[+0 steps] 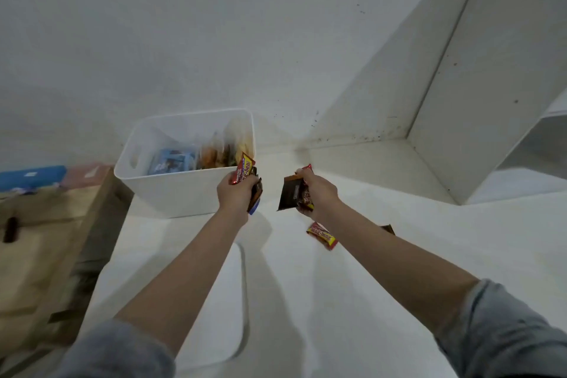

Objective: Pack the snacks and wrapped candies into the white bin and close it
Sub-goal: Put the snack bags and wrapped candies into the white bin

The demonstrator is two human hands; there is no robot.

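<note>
White counter (383,255) carries everything. White bin (184,190) sits open at its far-left corner, blue and orange packets inside. White lid (233,301) lies flat near the left edge, under the left forearm. Left hand (234,193) grips red and brown snack bars (245,171) just beside the bin's right wall. Right hand (317,193) clutches a dark brown packet (290,192) mid-counter. One loose red bar (322,236) lies below it.

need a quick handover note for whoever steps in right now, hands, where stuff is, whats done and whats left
Left hand: shut on a bunch of snack bars, at the near right corner of the white bin.
Right hand: shut on a dark packet and wrapped snacks, right of the bin.
Done: bin already holds blue packs and other snacks.
Left: drop both handfuls in, pick up the red snack bar on the counter and a dark item behind the right arm, then fit the lid, lying near the bin.
</note>
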